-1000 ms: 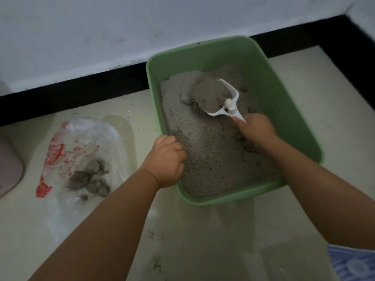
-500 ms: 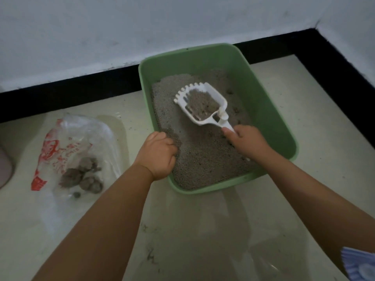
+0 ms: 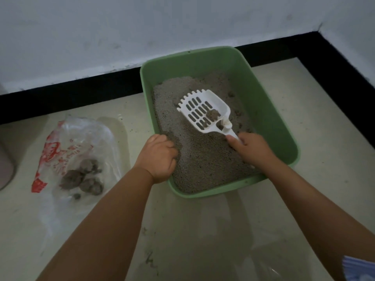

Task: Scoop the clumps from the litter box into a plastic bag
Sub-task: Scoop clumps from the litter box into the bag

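At about nine o'clock on the floor lies the plastic bag (image 3: 77, 159), clear with red print, flat and half open, with several grey clumps (image 3: 83, 177) resting on it. It sits well apart from the green litter box (image 3: 269, 110), which takes up the centre toward one o'clock.

The left hand (image 3: 158, 159) grips the box's near-left rim, fingers curled over the edge and into the litter, the forearm running straight back toward six o'clock. That brace probably keeps the box from sliding.

The right hand (image 3: 251, 149) holds the handle of the white slotted scoop (image 3: 205, 112), fingers wrapped round it with the thumb along the top. The scoop head points toward eleven o'clock, held just above the grey litter (image 3: 203, 159). One small clump (image 3: 213, 114) sits near the heel of the scoop; the slots look mostly sifted clear.

The step in hand seems to be the carry to the bag. To do it well, keep the scoop level or tipped slightly back so the clump stays at the heel, swing it low across the box's left rim toward nine o'clock, and tip it only once the head is over the bag's opening. The bag lies slack, so the left hand may need to lift its edge.
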A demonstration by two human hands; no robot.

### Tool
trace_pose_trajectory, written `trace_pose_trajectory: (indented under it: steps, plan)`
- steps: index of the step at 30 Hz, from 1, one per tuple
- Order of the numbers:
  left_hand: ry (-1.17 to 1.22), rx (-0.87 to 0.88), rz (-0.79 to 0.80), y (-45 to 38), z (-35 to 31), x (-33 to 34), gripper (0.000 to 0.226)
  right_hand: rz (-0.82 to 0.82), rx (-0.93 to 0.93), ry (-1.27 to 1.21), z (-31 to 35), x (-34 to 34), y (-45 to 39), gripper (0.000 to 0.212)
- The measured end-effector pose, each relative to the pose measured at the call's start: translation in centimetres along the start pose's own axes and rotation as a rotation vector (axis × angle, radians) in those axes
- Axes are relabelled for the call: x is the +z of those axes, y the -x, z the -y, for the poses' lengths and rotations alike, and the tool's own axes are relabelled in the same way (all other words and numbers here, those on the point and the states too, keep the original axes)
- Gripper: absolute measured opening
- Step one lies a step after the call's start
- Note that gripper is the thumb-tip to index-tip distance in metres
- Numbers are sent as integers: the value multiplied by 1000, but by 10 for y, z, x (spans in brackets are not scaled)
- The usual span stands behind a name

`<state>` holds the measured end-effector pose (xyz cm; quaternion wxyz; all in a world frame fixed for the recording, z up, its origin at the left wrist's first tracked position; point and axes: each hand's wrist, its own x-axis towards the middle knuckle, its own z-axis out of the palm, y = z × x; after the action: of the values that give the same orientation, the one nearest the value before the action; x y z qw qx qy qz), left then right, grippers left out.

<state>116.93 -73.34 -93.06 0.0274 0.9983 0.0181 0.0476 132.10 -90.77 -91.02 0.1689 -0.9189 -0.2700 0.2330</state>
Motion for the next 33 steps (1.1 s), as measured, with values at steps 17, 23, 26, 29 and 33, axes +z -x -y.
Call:
trace_pose_trajectory:
  steps: [17, 23, 26, 29, 33]
  plan:
    - [-51, -1054, 150, 144, 74, -55, 63, 252, -233, 108, 111, 25, 48, 47]
    - [215, -1289, 179, 171, 86, -49, 39, 365, -432, 408, 176, 78, 58, 36]
    - [243, -1289, 113, 175, 91, -46, 28, 318, -526, 540, 198, 92, 66, 27]
    - [217, -1263, 60, 176, 90, -45, 27, 190, -630, 706, 205, 105, 74, 13]
    - [229, -1249, -2, 174, 86, -49, 29, -118, -698, 807, 203, 99, 79, 5]
